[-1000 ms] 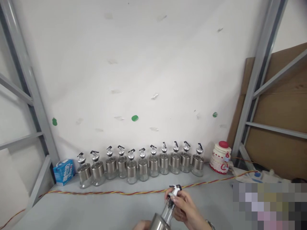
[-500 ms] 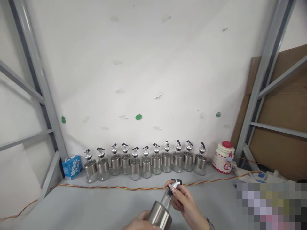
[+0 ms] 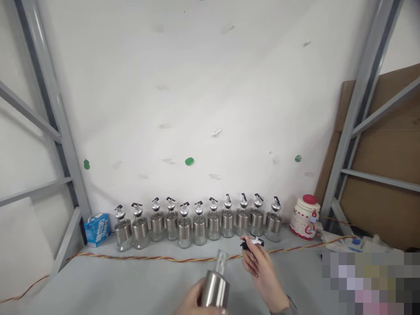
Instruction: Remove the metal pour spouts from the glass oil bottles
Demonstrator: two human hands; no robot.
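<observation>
My left hand (image 3: 193, 302) is closed around a glass oil bottle (image 3: 215, 288) with a brushed metal sleeve, near the bottom of the view. The bottle leans slightly to the right, and its clear neck (image 3: 222, 262) is uncovered at the top. To the right of the neck, my right hand (image 3: 260, 269) pinches a pour spout (image 3: 252, 242) with black and silver parts, apart from the bottle. Behind both hands stands a row of several similar oil bottles (image 3: 199, 223), each with a spout on top.
A blue carton (image 3: 97, 229) stands left of the row, and a cream jar with a red lid (image 3: 305, 217) at the right. A red and yellow twisted cord (image 3: 147, 257) crosses the grey table (image 3: 114, 284). Metal posts (image 3: 352, 113) flank the white wall.
The spout has come off the bottle's neck. My right hand has moved up and to the right with it, while the bottle in my left hand has become more upright.
</observation>
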